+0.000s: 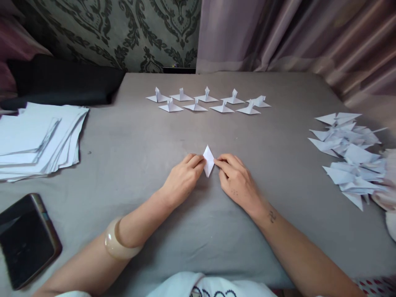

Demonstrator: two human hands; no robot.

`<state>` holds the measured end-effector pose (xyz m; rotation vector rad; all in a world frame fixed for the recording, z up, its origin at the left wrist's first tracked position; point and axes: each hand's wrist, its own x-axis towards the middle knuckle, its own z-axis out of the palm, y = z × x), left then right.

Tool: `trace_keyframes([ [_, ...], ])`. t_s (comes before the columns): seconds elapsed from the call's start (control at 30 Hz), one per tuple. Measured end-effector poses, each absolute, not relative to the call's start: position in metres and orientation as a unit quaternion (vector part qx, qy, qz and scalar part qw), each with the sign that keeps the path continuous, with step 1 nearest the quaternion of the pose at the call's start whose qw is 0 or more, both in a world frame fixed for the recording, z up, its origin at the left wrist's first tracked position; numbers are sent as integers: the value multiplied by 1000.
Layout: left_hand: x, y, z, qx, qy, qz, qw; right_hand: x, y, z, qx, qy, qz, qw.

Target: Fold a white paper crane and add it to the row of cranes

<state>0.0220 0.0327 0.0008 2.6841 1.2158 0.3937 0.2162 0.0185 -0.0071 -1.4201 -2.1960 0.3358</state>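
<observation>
A small white diamond of folded paper [208,161] stands point-up between my hands, with crease lines across its middle. My left hand [186,175] grips its left corner, fingertips pressed together. At the right corner, the thumb and forefinger of my right hand [236,177] pinch the paper's edge. Beyond my hands, several folded paper pieces [196,106] with upright middles and flat pointed sides stand in two rows.
At the left lies a stack of white paper sheets [40,140], with a phone [29,241] nearer me. A black cloth-like item [62,80] is behind the stack. On the right, a heap of folded paper pieces [352,152] lies on the grey tabletop [139,140].
</observation>
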Motion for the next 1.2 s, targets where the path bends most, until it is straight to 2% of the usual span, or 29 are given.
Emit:
trace_keyframes([
  [0.23, 25, 33, 6, 902, 417, 93, 60, 210, 15, 5, -527, -833, 59, 160],
  [0.37, 22, 34, 4, 886, 430, 135, 105, 209, 15, 6, -528, -836, 43, 143],
  [0.53, 23, 43, 4, 791, 499, 268, 231, 215, 18, -3, -536, -809, 101, 218],
  [0.7, 29, 49, 10, 715, 568, 290, 287, 217, 25, -11, -555, -736, 202, 331],
  [1.0, 29, 51, 4, 742, 510, 285, 328, 216, 26, -10, -548, -744, 205, 323],
  [1.2, 30, 46, 10, 698, 475, 307, 439, 216, 24, -5, -519, -722, 281, 360],
])
